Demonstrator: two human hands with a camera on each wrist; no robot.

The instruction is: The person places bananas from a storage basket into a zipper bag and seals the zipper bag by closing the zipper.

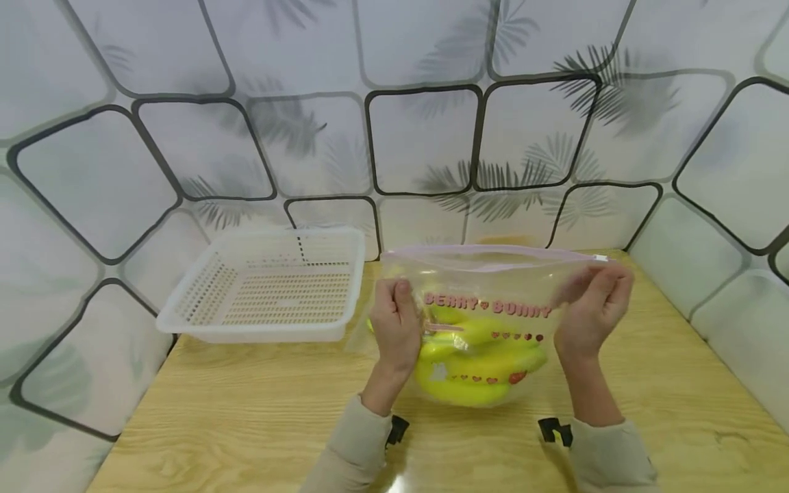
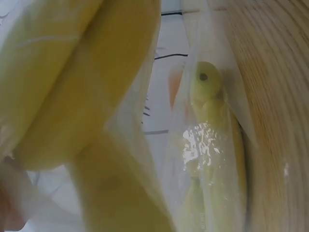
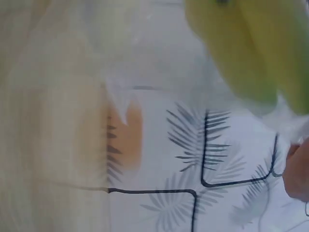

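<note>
A clear zip bag (image 1: 493, 274) printed "BERRY BUNNY" is held up over the table, with a lilac zip strip and a white slider at its right end. Inside lie several yellow bananas (image 1: 468, 390), green at some tips. My left hand (image 1: 397, 325) grips the bag's left side, fingers curled. Its upper right side is pinched by my right hand (image 1: 594, 308). In the left wrist view, bananas (image 2: 82, 87) loom close through the plastic; a yellow-green shape (image 2: 212, 145) under clear film lies on the wood. The right wrist view shows blurred banana ends (image 3: 246, 58).
A white perforated plastic basket (image 1: 283, 332) stands to the left at the back of the wooden table (image 1: 246, 418). A patterned curtain (image 1: 425, 144) with black outlines and leaf prints encloses the back and sides.
</note>
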